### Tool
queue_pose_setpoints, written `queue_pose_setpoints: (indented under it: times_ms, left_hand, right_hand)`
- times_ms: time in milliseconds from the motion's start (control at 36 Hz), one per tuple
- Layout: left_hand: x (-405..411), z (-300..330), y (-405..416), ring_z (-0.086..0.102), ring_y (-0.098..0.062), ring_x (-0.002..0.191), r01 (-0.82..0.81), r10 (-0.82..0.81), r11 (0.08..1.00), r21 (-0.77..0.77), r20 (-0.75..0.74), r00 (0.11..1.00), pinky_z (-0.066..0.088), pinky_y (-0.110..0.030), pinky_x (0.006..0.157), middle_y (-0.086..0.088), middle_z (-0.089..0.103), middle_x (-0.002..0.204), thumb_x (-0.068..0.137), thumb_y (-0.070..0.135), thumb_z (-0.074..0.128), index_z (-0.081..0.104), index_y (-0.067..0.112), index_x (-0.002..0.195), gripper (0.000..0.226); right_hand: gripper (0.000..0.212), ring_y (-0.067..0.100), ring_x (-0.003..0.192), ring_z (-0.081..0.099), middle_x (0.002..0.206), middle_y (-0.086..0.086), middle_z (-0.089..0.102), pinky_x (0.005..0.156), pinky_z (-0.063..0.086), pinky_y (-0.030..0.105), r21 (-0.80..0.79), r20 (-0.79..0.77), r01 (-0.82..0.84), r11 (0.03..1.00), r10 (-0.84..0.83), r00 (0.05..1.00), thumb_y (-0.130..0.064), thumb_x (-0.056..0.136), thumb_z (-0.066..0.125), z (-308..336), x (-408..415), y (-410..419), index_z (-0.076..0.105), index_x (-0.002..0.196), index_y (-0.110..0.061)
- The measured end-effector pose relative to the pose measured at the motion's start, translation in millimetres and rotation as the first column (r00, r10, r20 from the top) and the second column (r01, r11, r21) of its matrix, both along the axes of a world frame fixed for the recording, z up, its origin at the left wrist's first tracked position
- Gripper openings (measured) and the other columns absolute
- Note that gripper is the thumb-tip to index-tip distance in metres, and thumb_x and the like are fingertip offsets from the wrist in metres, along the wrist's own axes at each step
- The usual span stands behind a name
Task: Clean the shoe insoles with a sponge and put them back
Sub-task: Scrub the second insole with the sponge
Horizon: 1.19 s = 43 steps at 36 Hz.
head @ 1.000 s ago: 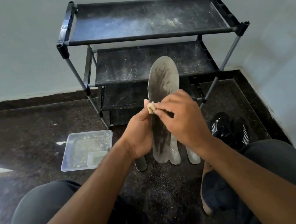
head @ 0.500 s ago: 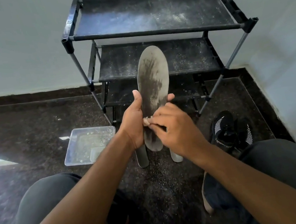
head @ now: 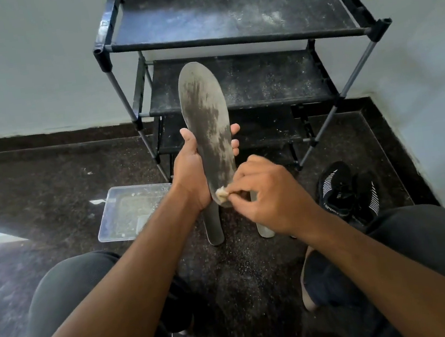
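A grey, stained insole [head: 206,119] stands upright in front of me, toe end up. My left hand [head: 191,169] grips its lower half, thumb on the left edge and fingertips showing past the right edge. My right hand [head: 270,196] pinches a small pale sponge piece [head: 222,194] and presses it on the insole's heel end. Two more grey insoles [head: 214,227] [head: 265,230] lie on the floor beneath, partly hidden by my hands. A pair of black shoes with white stripes [head: 346,194] sits on the floor to the right.
A black three-tier shoe rack [head: 238,36] with dusty shelves stands against the wall ahead. A clear plastic tray [head: 125,212] with water lies on the dark speckled floor at the left. My knees fill the lower corners. The wall closes in at the right.
My right hand has drawn the sponge down the insole from its middle to the heel end. The left hand has kept its grip, and the insole has tilted slightly left.
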<state>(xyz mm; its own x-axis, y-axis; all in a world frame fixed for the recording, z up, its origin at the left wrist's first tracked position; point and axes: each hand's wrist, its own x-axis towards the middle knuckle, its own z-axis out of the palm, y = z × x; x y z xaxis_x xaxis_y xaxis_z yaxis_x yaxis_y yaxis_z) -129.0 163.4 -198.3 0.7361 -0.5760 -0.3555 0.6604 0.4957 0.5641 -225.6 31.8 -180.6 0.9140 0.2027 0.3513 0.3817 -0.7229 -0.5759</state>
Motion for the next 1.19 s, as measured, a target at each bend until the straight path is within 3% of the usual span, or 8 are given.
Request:
queue_pose_setpoints:
  times_ms: [83,167,306,389,500,611,750,1194]
  left_hand:
    - [-1.6,-0.3,-2.1,0.063,-0.019,0.095,0.021,-0.022,0.999,0.029,0.01,1.0,0.058,-0.034,0.086,-0.009,0.072,0.116,0.101,0.074,0.015,0.053,0.0,0.146,0.095]
    - [-4.8,3.5,-6.8,0.066,-0.019,0.094,0.022,-0.024,0.998,0.06,0.023,0.999,0.061,-0.034,0.082,-0.01,0.07,0.127,0.102,0.072,0.019,0.061,0.004,0.139,0.088]
    - [0.3,7.2,0.9,0.061,-0.016,0.088,0.025,-0.024,1.0,-0.016,0.025,0.999,0.055,-0.03,0.085,-0.01,0.069,0.114,0.101,0.074,0.014,0.08,0.006,0.112,0.095]
    - [3.4,4.8,0.8,0.062,-0.017,0.091,-0.013,0.013,1.0,-0.012,0.037,0.999,0.054,-0.032,0.091,-0.009,0.071,0.123,0.102,0.072,0.015,0.077,0.004,0.118,0.094]
    - [1.7,5.3,-5.0,0.064,-0.018,0.086,0.022,-0.021,1.0,-0.015,0.022,1.0,0.06,-0.03,0.08,-0.009,0.073,0.103,0.102,0.073,0.016,0.056,-0.002,0.142,0.094]
    - [3.7,6.3,-2.1,0.061,-0.016,0.087,0.043,-0.041,0.995,-0.088,0.02,0.999,0.058,-0.028,0.08,-0.008,0.069,0.107,0.1,0.074,0.015,0.074,0.002,0.119,0.095]
    - [7.4,0.2,0.9,0.06,-0.015,0.092,-0.012,0.014,0.996,-0.091,0.021,1.0,0.055,-0.029,0.087,-0.006,0.07,0.118,0.101,0.073,0.013,0.058,0.002,0.136,0.091]
    - [13.5,0.7,6.3,0.059,-0.014,0.084,-0.022,0.017,0.988,-0.153,-0.037,0.999,0.05,-0.025,0.086,-0.007,0.065,0.098,0.098,0.078,0.014,0.063,0.003,0.131,0.095]
  right_hand:
    - [0.012,0.018,0.08,0.053,0.082,0.001,0.065,0.073,0.047,0.028,0.043,0.065,0.13,0.991,-0.133,0.989,-0.011,0.086,0.073,1.5,4.2,0.1,0.08,0.096,-0.006]
    - [0.011,0.018,0.081,0.057,0.083,0.002,0.065,0.077,0.049,0.028,0.078,0.055,0.087,0.993,-0.091,0.994,-0.01,0.089,0.074,-1.4,5.1,11.9,0.08,0.097,-0.007]
    - [0.009,0.01,0.076,0.05,0.076,-0.005,0.063,0.066,0.045,0.023,0.022,-0.042,-0.119,0.993,0.12,0.992,-0.013,0.085,0.075,2.0,-3.3,8.7,0.082,0.09,-0.014]
    - [0.014,0.014,0.077,0.054,0.079,-0.002,0.064,0.067,0.049,0.032,0.043,0.01,-0.055,0.998,0.054,0.998,-0.016,0.088,0.07,3.9,-2.1,3.6,0.081,0.095,-0.011]
    - [0.014,0.018,0.078,0.056,0.082,0.003,0.064,0.071,0.051,0.034,0.061,0.09,0.017,0.998,-0.022,0.996,-0.013,0.091,0.071,2.9,7.3,11.1,0.08,0.099,-0.007]
    - [0.009,0.016,0.074,0.051,0.075,0.0,0.062,0.063,0.048,0.034,0.012,0.038,-0.069,0.998,0.068,0.997,-0.012,0.089,0.072,-0.1,3.8,12.1,0.081,0.088,-0.009]
    - [0.019,0.017,0.075,0.051,0.077,-0.004,0.063,0.058,0.05,0.04,0.017,0.078,0.03,0.999,-0.032,0.996,-0.023,0.092,0.066,-0.2,6.9,3.9,0.081,0.09,-0.012]
    - [0.017,0.016,0.081,0.051,0.086,0.002,0.061,0.07,0.049,0.029,-0.012,0.084,-0.067,0.998,0.067,0.994,-0.018,0.097,0.067,1.2,-0.3,18.6,0.078,0.101,-0.006]
